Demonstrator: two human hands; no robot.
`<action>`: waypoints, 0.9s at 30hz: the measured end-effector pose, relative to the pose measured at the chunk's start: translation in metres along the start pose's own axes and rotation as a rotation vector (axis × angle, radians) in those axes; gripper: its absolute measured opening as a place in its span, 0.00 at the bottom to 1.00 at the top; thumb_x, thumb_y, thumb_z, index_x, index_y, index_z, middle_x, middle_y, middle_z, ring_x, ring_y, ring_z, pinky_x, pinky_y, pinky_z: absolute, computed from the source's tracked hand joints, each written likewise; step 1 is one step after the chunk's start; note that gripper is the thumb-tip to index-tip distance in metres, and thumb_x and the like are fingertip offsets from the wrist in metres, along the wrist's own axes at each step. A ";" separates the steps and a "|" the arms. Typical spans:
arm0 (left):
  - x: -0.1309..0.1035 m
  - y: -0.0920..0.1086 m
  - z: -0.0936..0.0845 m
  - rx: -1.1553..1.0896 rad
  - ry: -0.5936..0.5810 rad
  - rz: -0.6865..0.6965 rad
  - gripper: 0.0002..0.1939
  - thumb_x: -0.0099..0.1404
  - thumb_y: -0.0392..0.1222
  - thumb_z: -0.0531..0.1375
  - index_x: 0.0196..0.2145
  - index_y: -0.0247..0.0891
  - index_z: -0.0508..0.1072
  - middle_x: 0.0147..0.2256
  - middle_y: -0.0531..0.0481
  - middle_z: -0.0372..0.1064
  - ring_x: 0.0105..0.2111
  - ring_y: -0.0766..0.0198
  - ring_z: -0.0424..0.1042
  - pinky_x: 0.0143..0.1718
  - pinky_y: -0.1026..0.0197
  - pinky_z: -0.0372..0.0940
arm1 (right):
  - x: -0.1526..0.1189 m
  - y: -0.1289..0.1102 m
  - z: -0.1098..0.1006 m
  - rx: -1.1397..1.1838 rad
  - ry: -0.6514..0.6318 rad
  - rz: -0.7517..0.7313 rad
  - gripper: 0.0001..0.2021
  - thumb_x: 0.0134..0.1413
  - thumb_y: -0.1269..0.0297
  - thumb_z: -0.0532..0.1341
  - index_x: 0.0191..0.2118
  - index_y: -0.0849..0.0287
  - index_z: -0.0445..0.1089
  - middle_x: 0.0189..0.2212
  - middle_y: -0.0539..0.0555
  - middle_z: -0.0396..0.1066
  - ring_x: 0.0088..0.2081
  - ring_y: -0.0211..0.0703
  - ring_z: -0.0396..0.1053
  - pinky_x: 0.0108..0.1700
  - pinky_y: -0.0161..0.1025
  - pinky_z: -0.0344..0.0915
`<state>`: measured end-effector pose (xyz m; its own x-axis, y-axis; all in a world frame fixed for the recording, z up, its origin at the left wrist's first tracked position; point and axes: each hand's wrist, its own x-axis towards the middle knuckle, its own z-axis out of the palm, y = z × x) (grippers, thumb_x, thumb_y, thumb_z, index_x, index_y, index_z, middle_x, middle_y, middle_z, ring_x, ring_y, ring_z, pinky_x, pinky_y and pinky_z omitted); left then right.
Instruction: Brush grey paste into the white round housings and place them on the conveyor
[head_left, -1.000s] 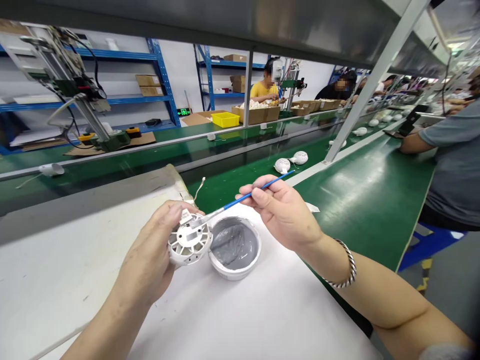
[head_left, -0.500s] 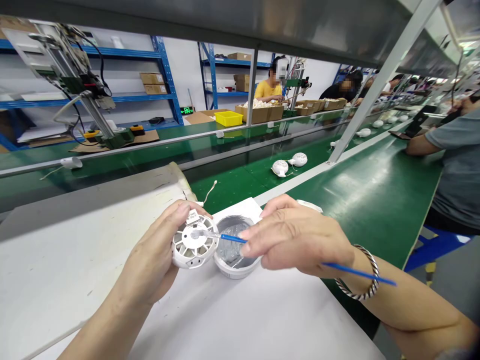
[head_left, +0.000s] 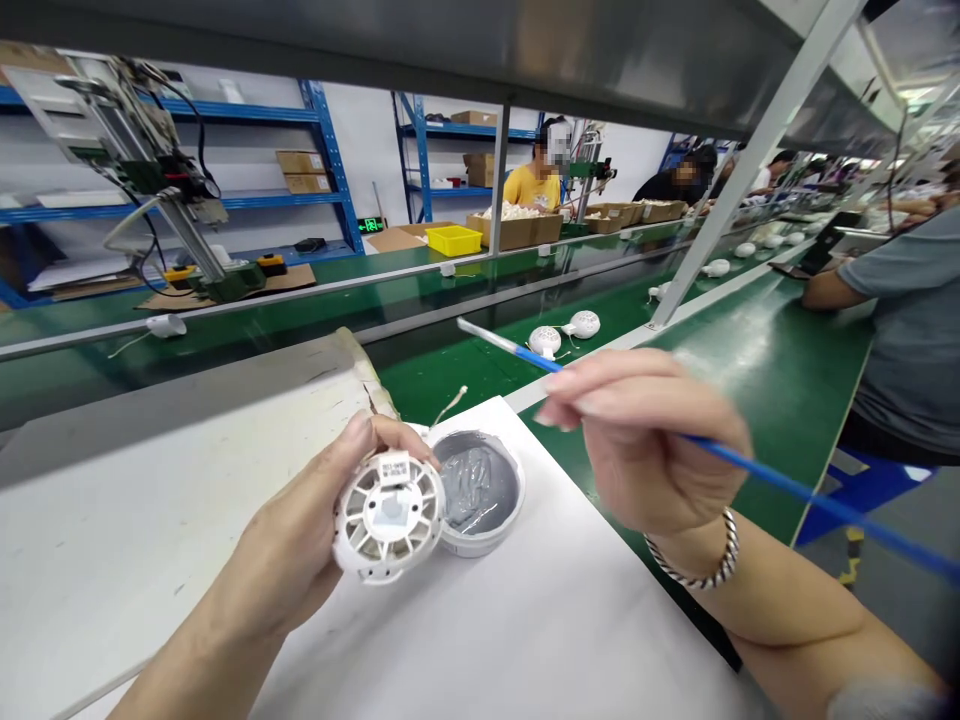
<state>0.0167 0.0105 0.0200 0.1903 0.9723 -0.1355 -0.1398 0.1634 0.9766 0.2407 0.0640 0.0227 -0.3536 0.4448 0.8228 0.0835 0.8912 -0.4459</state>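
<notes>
My left hand (head_left: 300, 530) grips a round white fan-like part (head_left: 390, 518) by its edge, its spoked face turned up. A grey smear lies on the hub, and a small printed label sits above it. Right beside the part stands a white tub (head_left: 484, 490) of grey paste, partly hidden by it. My right hand (head_left: 652, 430) pinches a thin blue brush (head_left: 536, 360), raised over the right side of the tub and apart from the part. The brush's pale tip points up and left.
A white board (head_left: 165, 480) lies at the left. Past the tub, white round parts (head_left: 581, 324) rest on the green conveyor (head_left: 427, 365). A metal post (head_left: 750, 170) slants at the right, near a person in a grey shirt (head_left: 907, 330). A yellow bin (head_left: 454, 240) stands beyond.
My right hand has lifted the brush off the part's hub and tilted its tip upward. The white part has moved slightly down and its face is more exposed.
</notes>
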 end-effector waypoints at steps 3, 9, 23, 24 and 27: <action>-0.003 -0.007 -0.002 0.018 -0.103 -0.024 0.25 0.65 0.62 0.49 0.36 0.41 0.77 0.31 0.45 0.73 0.29 0.59 0.70 0.28 0.61 0.65 | 0.007 0.000 0.011 -0.047 -0.090 -0.299 0.12 0.64 0.71 0.54 0.48 0.54 0.71 0.42 0.52 0.73 0.43 0.37 0.72 0.44 0.35 0.71; -0.007 -0.021 -0.008 0.110 -0.162 -0.077 0.26 0.62 0.65 0.51 0.37 0.43 0.77 0.32 0.44 0.73 0.31 0.54 0.70 0.32 0.56 0.67 | 0.013 0.003 0.020 -0.080 -0.340 -0.461 0.09 0.62 0.72 0.57 0.44 0.58 0.74 0.40 0.52 0.73 0.43 0.32 0.69 0.46 0.31 0.69; -0.007 -0.007 0.020 -0.021 0.080 -0.007 0.20 0.56 0.58 0.63 0.41 0.45 0.71 0.33 0.50 0.69 0.30 0.64 0.67 0.29 0.66 0.62 | -0.003 -0.004 0.023 -0.481 -0.067 -0.488 0.04 0.54 0.76 0.61 0.33 0.62 0.72 0.30 0.52 0.74 0.29 0.38 0.63 0.30 0.38 0.66; -0.007 -0.007 0.020 -0.016 0.074 -0.001 0.20 0.55 0.56 0.65 0.41 0.46 0.70 0.33 0.51 0.69 0.29 0.65 0.67 0.28 0.66 0.62 | -0.005 -0.005 0.025 -0.504 -0.060 -0.504 0.04 0.54 0.76 0.61 0.33 0.63 0.72 0.29 0.53 0.74 0.29 0.38 0.63 0.28 0.38 0.66; -0.007 -0.008 0.022 0.014 0.081 0.012 0.18 0.55 0.51 0.67 0.41 0.47 0.69 0.33 0.52 0.69 0.29 0.66 0.66 0.29 0.67 0.62 | -0.005 -0.010 0.026 -0.526 -0.074 -0.502 0.07 0.58 0.76 0.57 0.33 0.63 0.72 0.28 0.53 0.74 0.29 0.38 0.64 0.28 0.38 0.66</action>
<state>0.0374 -0.0011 0.0167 0.1095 0.9847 -0.1358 -0.1275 0.1494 0.9805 0.2175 0.0507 0.0136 -0.5277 -0.0193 0.8492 0.3246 0.9193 0.2226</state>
